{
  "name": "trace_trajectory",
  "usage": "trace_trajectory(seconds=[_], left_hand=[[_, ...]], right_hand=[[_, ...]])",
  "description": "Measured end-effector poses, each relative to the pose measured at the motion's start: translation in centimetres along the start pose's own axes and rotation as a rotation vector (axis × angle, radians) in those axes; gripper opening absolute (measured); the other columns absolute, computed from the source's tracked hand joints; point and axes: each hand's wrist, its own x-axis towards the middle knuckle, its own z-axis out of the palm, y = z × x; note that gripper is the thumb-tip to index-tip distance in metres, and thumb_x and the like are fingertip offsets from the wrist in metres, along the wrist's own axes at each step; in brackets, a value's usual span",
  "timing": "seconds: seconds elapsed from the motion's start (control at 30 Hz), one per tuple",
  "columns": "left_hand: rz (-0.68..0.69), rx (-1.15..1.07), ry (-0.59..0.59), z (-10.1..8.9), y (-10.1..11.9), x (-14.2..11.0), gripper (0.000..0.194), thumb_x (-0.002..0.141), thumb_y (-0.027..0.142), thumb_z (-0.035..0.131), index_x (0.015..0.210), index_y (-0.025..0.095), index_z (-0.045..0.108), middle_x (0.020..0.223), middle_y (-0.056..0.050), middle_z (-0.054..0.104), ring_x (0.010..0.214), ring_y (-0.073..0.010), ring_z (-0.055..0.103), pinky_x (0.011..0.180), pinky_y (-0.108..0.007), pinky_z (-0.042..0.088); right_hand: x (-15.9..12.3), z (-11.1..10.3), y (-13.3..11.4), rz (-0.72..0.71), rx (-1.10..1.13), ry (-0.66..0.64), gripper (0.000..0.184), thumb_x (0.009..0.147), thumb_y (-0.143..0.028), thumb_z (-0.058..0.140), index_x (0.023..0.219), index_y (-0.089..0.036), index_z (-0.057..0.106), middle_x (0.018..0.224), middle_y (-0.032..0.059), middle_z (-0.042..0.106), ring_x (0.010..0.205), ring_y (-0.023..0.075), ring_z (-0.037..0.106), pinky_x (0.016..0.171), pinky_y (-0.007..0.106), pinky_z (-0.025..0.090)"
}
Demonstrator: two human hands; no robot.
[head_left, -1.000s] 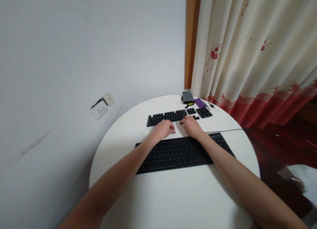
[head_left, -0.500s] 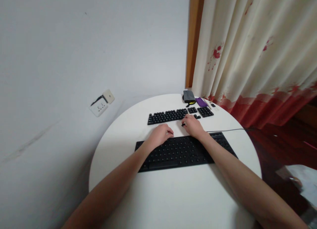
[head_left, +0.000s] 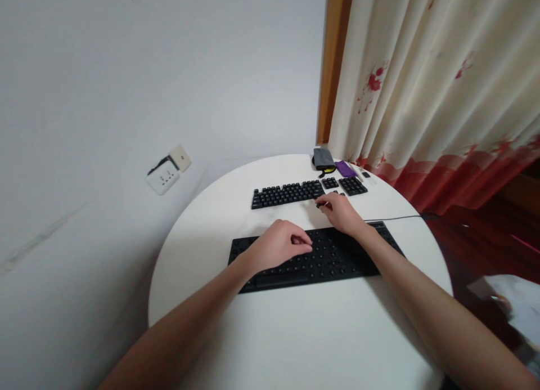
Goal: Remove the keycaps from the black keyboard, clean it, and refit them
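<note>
A black keyboard (head_left: 274, 280) without most of its keycaps lies across the round white table (head_left: 202, 232). My left hand (head_left: 280, 245) hovers over its middle, thumb and fingers closed in a pinch; whatever is between them, if anything, I cannot make out. Beyond the keyboard, my right hand (head_left: 340, 211) pinches a small black keycap (head_left: 318, 205) just in front of the laid-out rows. Those loose black keycaps (head_left: 287, 194) are set in keyboard order at the back. A small block (head_left: 330, 183) and a number-pad block (head_left: 352, 185) sit to their right.
At the table's back edge are a grey pouch (head_left: 323, 158) and a purple cloth (head_left: 345, 169). A thin black cable (head_left: 394, 218) runs off the right side. A wall with a socket (head_left: 162, 177) borders the left; a curtain (head_left: 422, 97) hangs at the right.
My left hand has moved right and nearer to me, from the keyboard's back edge to over its middle. My right hand has shifted slightly right, still pinching the keycap. The view has tilted slightly.
</note>
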Motion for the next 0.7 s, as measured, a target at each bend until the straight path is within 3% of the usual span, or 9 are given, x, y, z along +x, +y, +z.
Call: trace_trajectory(seconds=[0.1,0.27,0.43,0.7], left_hand=[[-0.027,-0.077,-0.098,1.1,0.7,-0.9,0.018,0.08,0.031,0.07,0.089,0.018,0.079,0.083,-0.003,0.078,0.074,-0.0172,0.071,0.064,-0.023,0.05],[-0.041,-0.085,-0.158,1.8,0.5,-0.7,0.016,0.077,0.024,0.071,0.089,0.017,0.079,0.083,-0.004,0.078,0.076,-0.0176,0.073,0.069,-0.024,0.054],[-0.026,-0.066,-0.189,1.9,0.3,-0.7,0.018,0.079,0.024,0.07,0.093,0.017,0.079,0.087,-0.005,0.078,0.078,-0.0177,0.073,0.07,-0.023,0.054],[0.105,0.086,-0.185,2.4,0.8,-1.1,0.015,0.081,0.02,0.066,0.09,0.018,0.079,0.085,-0.004,0.077,0.073,-0.0152,0.07,0.065,-0.021,0.049]], right_hand=[[0.1,0.0,0.1,0.078,0.056,0.055,0.022,0.079,-0.008,0.06,0.093,-0.016,0.074,0.086,0.0063,0.072,0.074,0.0169,0.064,0.076,0.028,0.048],[0.1,0.1,-0.1,0.12,0.089,0.112,0.018,0.071,-0.008,0.063,0.086,-0.015,0.072,0.077,0.0038,0.07,0.069,0.0157,0.062,0.071,0.026,0.048],[0.0,0.3,-0.1,0.128,0.107,0.122,0.013,0.074,-0.013,0.067,0.086,-0.015,0.071,0.076,0.0036,0.069,0.071,0.0162,0.062,0.071,0.027,0.048],[-0.1,0.2,-0.4,0.134,0.08,0.1,0.016,0.077,-0.016,0.068,0.093,-0.014,0.073,0.077,0.005,0.071,0.071,0.0167,0.063,0.073,0.028,0.048]])
